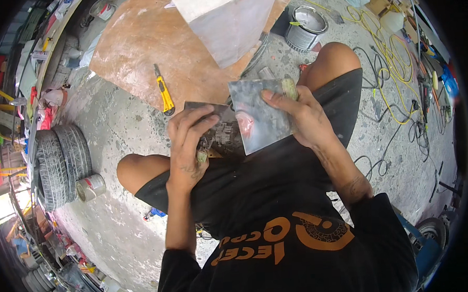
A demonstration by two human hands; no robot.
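Observation:
My left hand (pixel 187 150) grips a dark, smudged metal spreader blade (pixel 219 133), its fingers curled over the blade, with a pale greenish edge piece near the thumb. My right hand (pixel 310 119) holds a squarish shiny grey metal blade (pixel 259 126) with a pale, worn strip along its right side, thumb on the face. The two blades are side by side above my crossed legs, the right one slightly higher. Just beyond my left hand, a yellow utility knife (pixel 165 91) lies on a brown board (pixel 125 51).
A grey-white sheet (pixel 223 29) lies over the board. An open metal tin (pixel 306 36) stands back right, near tangled yellow and black cables (pixel 392 68). Two stacked dusty tyres (pixel 55 167) and a small can (pixel 90 187) are at left; clutter lines both sides.

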